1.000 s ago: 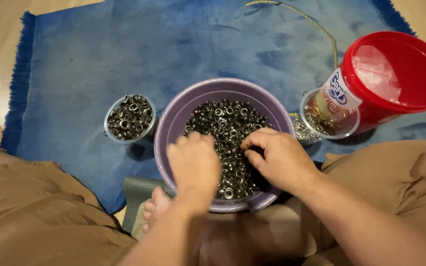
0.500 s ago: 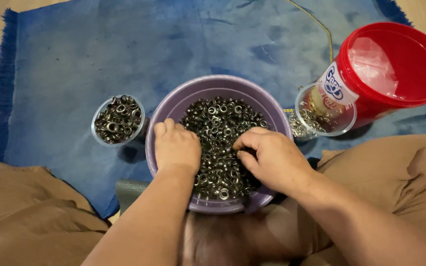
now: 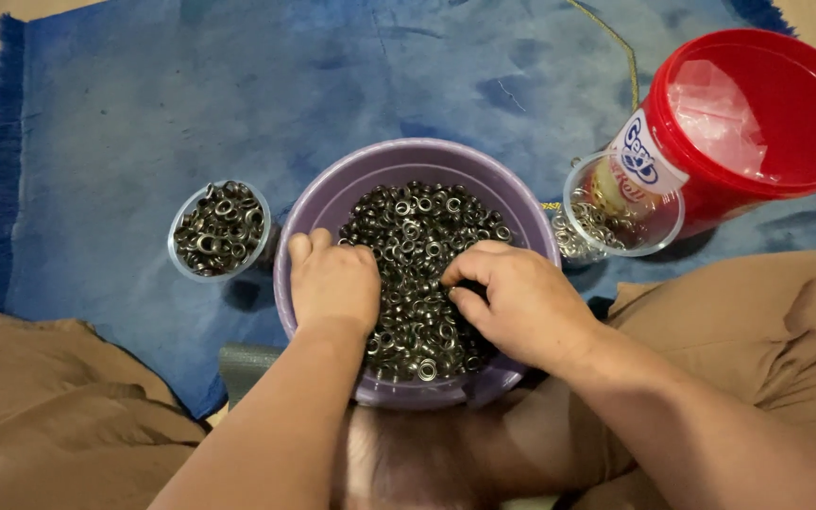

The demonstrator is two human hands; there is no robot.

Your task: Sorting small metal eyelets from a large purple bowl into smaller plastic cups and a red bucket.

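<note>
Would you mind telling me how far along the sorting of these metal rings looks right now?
Done: a small clear cup left of the purple bowl is already full of metal rings; a second clear cup on the right holds some. In hand: the left hand and right hand both rest in the bowl's pile. Left: the bowl is still heaped, so most remains.

My left hand lies palm down, knuckles up, its fingers bent forward and pressed close together, the tips out of sight. My left forearm runs up from the lower middle of the view, bare to the wrist. My right hand comes in from the right, wrist turned inward, its fingers curled and bunched toward the thumb. My right forearm is bare too. My two hands are near each other, not touching.
</note>
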